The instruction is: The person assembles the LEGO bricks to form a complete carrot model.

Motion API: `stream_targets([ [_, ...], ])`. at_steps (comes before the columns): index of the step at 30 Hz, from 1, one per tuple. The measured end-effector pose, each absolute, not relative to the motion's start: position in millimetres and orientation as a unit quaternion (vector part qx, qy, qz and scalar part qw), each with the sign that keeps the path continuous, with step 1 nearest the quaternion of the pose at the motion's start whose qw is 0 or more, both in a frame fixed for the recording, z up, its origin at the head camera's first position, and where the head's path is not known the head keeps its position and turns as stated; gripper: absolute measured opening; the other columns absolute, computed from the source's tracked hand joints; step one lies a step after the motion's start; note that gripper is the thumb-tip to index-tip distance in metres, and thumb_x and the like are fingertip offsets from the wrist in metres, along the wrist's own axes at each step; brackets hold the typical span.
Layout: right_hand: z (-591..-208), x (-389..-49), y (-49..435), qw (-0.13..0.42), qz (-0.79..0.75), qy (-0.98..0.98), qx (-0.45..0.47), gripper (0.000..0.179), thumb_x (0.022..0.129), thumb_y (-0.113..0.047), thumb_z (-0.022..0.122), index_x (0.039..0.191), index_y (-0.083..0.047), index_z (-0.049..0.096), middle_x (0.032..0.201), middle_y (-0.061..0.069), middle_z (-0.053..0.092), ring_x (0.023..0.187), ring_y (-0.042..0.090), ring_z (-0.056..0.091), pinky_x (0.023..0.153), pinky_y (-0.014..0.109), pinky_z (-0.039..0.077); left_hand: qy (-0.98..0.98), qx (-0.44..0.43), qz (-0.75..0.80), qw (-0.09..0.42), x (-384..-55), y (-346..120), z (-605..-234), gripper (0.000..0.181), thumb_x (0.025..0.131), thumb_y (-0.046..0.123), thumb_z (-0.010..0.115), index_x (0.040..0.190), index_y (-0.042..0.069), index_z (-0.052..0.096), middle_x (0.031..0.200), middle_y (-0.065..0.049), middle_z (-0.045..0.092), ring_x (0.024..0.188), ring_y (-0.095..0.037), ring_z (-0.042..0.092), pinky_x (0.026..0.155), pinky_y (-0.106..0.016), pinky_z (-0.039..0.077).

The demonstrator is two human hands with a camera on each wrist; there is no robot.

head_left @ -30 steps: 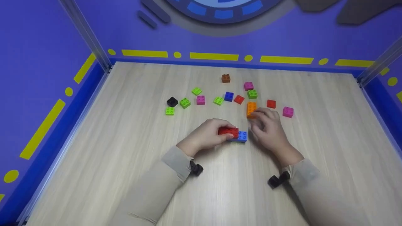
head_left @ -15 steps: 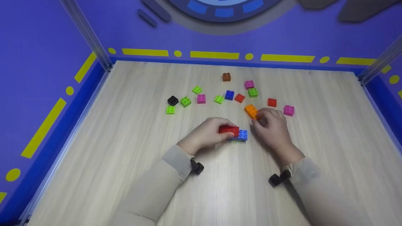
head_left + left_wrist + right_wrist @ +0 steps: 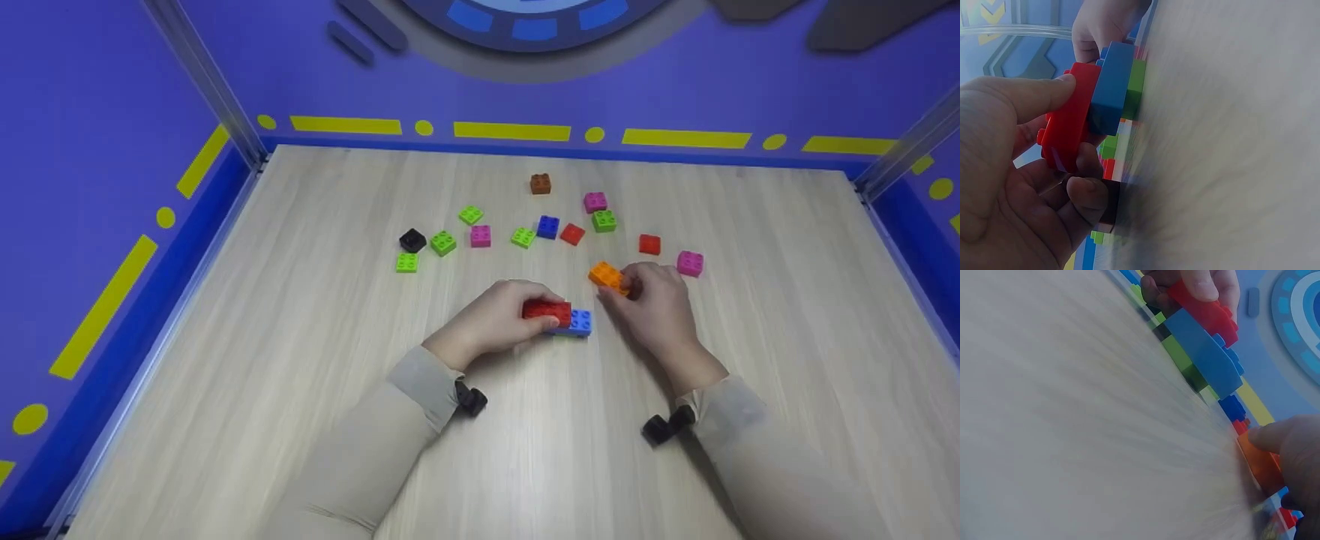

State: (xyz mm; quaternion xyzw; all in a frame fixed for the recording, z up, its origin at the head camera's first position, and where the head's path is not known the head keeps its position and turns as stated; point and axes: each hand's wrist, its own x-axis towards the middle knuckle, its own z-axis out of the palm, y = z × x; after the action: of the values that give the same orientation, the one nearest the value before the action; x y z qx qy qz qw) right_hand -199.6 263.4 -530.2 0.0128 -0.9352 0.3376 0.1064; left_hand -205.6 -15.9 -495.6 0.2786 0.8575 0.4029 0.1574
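Observation:
My left hand (image 3: 499,319) holds a stack of toy building bricks between thumb and fingers. A long red brick (image 3: 1075,112) is on top, offset over a long blue brick (image 3: 1113,90). Under the blue one sits a green brick (image 3: 1135,90); a dark brick (image 3: 1110,205) shows below the left fingers. To the right, my right hand (image 3: 654,307) pinches one end of a long orange brick (image 3: 606,275), thumb on its near side in the right wrist view. The orange brick lies at a slant, studs up, a short way from the stack.
Beyond the hands lie several small bricks: a black one (image 3: 412,240), lime green ones, a dark blue one (image 3: 548,226), a brown one (image 3: 540,184), a red one (image 3: 649,244) and a pink one (image 3: 690,263). Blue-purple walls (image 3: 360,90) border the wooden table (image 3: 300,300).
My right hand has turned the orange brick from upright in the head view to a slant and drawn it slightly nearer. The left hand and its stack have stayed in place.

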Motion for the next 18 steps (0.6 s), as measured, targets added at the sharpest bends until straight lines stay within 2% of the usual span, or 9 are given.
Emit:
stream_targets([
  [5,-528.8,-198.9,263.4,0.088,0.343,-0.935,0.000,0.025,0.102,-0.022,0.083,0.115,-0.004,0.070,0.110,0.015,0.070,0.107,0.033,0.055,0.093,0.042,0.047,0.859,0.276,0.402,0.158,-205.1,-16.2,-496.0,0.032,0.109,0.026,0.078,0.140,0.017,0.079,0.135,0.002,0.081,0.129,-0.016,0.073,0.122,-0.037,0.055],
  [11,-527.2,-198.6,261.9,0.074,0.374,-0.924,-0.017,0.032,0.104,-0.022,0.081,0.128,-0.007,0.067,0.117,0.015,0.067,0.108,0.032,0.058,0.096,0.041,0.053,0.859,0.273,0.403,0.158,-204.4,-16.2,-494.9,0.032,0.109,0.026,0.078,0.139,0.017,0.079,0.134,0.000,0.081,0.127,-0.016,0.073,0.121,-0.038,0.056],
  [14,-525.9,-197.8,260.5,0.073,0.388,-0.918,-0.019,0.039,0.104,-0.026,0.083,0.135,-0.009,0.066,0.122,0.014,0.067,0.108,0.030,0.059,0.096,0.035,0.053,0.859,0.271,0.403,0.160,-204.3,-15.9,-494.1,0.033,0.109,0.027,0.078,0.140,0.017,0.079,0.135,0.000,0.081,0.127,-0.017,0.073,0.122,-0.038,0.055],
  [18,-525.6,-197.3,259.8,0.084,0.404,-0.911,-0.010,0.050,0.104,-0.033,0.085,0.145,-0.011,0.067,0.131,0.010,0.070,0.109,0.027,0.063,0.096,0.017,0.051,0.860,0.270,0.402,0.162,-204.8,-15.7,-493.6,0.033,0.109,0.027,0.078,0.140,0.017,0.079,0.136,0.000,0.081,0.128,-0.017,0.072,0.122,-0.038,0.055],
])
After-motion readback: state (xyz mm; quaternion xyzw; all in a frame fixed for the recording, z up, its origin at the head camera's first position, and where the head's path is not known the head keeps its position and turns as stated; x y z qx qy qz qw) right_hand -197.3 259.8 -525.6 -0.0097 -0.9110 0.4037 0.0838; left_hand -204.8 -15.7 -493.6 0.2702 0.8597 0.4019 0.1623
